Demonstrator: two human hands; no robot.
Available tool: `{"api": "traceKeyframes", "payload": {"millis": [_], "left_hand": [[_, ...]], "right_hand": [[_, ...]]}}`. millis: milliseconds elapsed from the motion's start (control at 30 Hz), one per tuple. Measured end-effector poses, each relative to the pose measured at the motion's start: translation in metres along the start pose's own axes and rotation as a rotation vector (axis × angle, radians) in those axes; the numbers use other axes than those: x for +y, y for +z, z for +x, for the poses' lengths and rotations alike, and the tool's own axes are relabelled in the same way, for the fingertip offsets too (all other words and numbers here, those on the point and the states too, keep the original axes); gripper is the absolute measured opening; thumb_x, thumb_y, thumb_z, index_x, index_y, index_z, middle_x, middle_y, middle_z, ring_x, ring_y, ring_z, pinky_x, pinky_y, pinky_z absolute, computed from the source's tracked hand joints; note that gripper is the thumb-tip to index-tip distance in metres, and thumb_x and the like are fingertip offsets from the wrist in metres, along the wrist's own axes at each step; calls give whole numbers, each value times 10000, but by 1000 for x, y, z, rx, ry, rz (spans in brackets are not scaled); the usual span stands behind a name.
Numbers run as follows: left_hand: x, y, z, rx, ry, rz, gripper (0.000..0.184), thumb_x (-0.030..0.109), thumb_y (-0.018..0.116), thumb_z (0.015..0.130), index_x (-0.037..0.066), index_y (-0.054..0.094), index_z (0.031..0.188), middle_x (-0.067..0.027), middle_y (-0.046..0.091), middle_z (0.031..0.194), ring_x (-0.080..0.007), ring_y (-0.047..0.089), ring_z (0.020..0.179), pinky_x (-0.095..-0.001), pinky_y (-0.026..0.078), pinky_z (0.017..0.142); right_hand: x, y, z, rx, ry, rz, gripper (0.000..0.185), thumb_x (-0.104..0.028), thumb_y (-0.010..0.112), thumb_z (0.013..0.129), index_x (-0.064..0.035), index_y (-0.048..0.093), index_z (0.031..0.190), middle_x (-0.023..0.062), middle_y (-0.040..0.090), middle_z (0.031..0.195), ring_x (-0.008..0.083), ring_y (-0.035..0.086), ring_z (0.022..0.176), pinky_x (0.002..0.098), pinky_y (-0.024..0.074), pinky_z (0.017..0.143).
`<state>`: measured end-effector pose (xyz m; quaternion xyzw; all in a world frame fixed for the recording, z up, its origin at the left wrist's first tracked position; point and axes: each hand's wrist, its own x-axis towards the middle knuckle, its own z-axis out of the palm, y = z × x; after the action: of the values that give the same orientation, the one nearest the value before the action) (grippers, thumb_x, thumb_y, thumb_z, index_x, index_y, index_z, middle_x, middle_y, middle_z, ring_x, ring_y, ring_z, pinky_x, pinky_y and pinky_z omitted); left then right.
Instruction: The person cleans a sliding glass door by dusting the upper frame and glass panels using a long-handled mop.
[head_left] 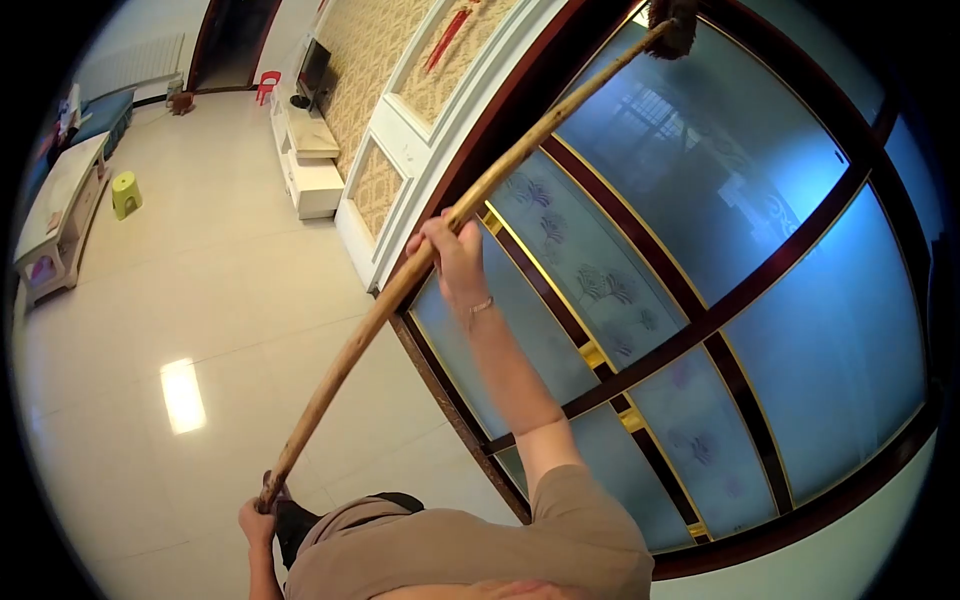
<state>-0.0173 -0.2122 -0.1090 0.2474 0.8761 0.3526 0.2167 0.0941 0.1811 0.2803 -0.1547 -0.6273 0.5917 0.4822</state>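
Note:
A long wooden pole [350, 352] runs slantwise from low on the left to high on the right. At its upper end is a dark brown, shaggy head [676, 30], partly cut off by the frame's edge, near the top of a frosted glass partition [700, 170]. I cannot tell whether the head touches the glass. My right hand [457, 258], with a bracelet at the wrist, is closed round the pole's middle. Near the lower end my left hand [258, 518] is wrapped round the pole.
Dark red frames with gold trim divide the partition. A low white cabinet [305, 165] with a television [314, 72] stands along the wall. At the left are a coffee table [65, 215], a green stool [126, 195] and a blue sofa [105, 115]. A red chair [268, 85] is farther back.

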Motion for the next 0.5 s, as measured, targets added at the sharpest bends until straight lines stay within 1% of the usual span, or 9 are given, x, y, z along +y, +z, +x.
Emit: {"api": "traceKeyframes", "payload": {"millis": [67, 167, 200, 233, 267, 333, 367, 467, 500], "left_hand": [[25, -18, 24, 183, 76, 3, 195, 169, 691, 673, -10, 622, 704, -209, 584, 644, -380, 590, 644, -424, 452, 588], [44, -41, 67, 190, 54, 63, 198, 178, 683, 684, -5, 610, 677, -210, 579, 636, -389, 584, 644, -428, 453, 588], [44, -50, 76, 192, 56, 71, 198, 178, 683, 684, -5, 610, 677, -210, 579, 636, -389, 584, 644, -428, 453, 588], [45, -61, 87, 177, 43, 101, 201, 180, 677, 688, -5, 604, 668, -210, 575, 631, -392, 580, 639, -430, 452, 586], [44, -72, 99, 163, 30, 129, 204, 182, 672, 693, -5, 598, 660, -210, 572, 625, -394, 575, 633, -432, 450, 583], [29, -86, 116, 168, 24, 154, 200, 178, 665, 695, -5, 595, 654, -210, 568, 620, -395, 573, 629, -433, 448, 581], [18, -94, 123, 171, 14, 175, 196, 174, 657, 696, -5, 592, 649, -210, 563, 615, -396, 571, 625, -435, 446, 578], [-12, -121, 137, 107, -41, 228, 166, 147, 637, 697, -3, 587, 647, -215, 559, 622, -394, 568, 623, -434, 443, 575], [-21, -131, 144, 102, -36, 247, 166, 147, 637, 697, -3, 587, 647, -215, 559, 622, -394, 568, 623, -434, 443, 575]], "right_hand": [[18, 6, 39, -2, 4, -53, 188, -30, 532, 799, -5, 368, 887, 100, 526, 687, 183, 572, 568, 304, 503, 533], [47, 21, 84, 46, 29, -75, 152, -22, 528, 791, 20, 396, 854, 113, 535, 658, 191, 573, 553, 311, 506, 532], [59, 26, 97, 85, 41, -79, 129, -24, 526, 792, 30, 416, 834, 115, 539, 640, 195, 575, 548, 312, 507, 531], [70, 29, 109, 38, 49, -65, 103, -32, 531, 785, 40, 458, 768, 123, 548, 614, 203, 575, 528, 319, 508, 520], [81, 38, 116, 44, 49, -59, 103, -32, 531, 785, 40, 458, 768, 123, 548, 614, 203, 575, 528, 319, 508, 520], [104, 56, 122, 101, 138, -67, 117, -39, 538, 774, 41, 476, 716, 130, 554, 601, 207, 572, 512, 324, 506, 498], [118, 65, 125, 71, 141, -49, 123, -44, 545, 764, 49, 468, 742, 134, 554, 602, 205, 570, 506, 320, 502, 480], [155, 94, 117, 167, 190, 4, 181, -40, 534, 771, 40, 396, 858, 117, 537, 631, 206, 571, 506, 317, 501, 468], [167, 101, 114, 134, 215, 9, 191, -33, 531, 772, 10, 363, 852, 107, 519, 649, 203, 572, 510, 317, 501, 465]]}}
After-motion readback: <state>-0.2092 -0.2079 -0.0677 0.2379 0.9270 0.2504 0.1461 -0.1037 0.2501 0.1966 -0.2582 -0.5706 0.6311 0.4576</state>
